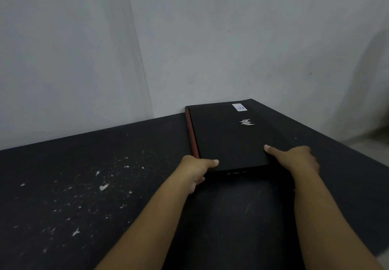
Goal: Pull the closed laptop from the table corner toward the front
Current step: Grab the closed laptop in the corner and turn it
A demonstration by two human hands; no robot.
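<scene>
Forearms reach out from the desk's front edge, and I have both hands on the closed laptop. My left hand grips its near left corner, thumb flat on the lid and the fingers curled under the near edge. My right hand clamps the near right corner the same way, thumb stretched across the lid; how far its fingers wrap underneath I cannot tell. Beyond them the laptop lies flat on the dark desk, its far end at the back corner where the desk meets the wall, red hinge strip along its left side. I judge the grasp made and the pull just beginning. Next comes an even draw toward the front edge, both sides together so it does not skew.
</scene>
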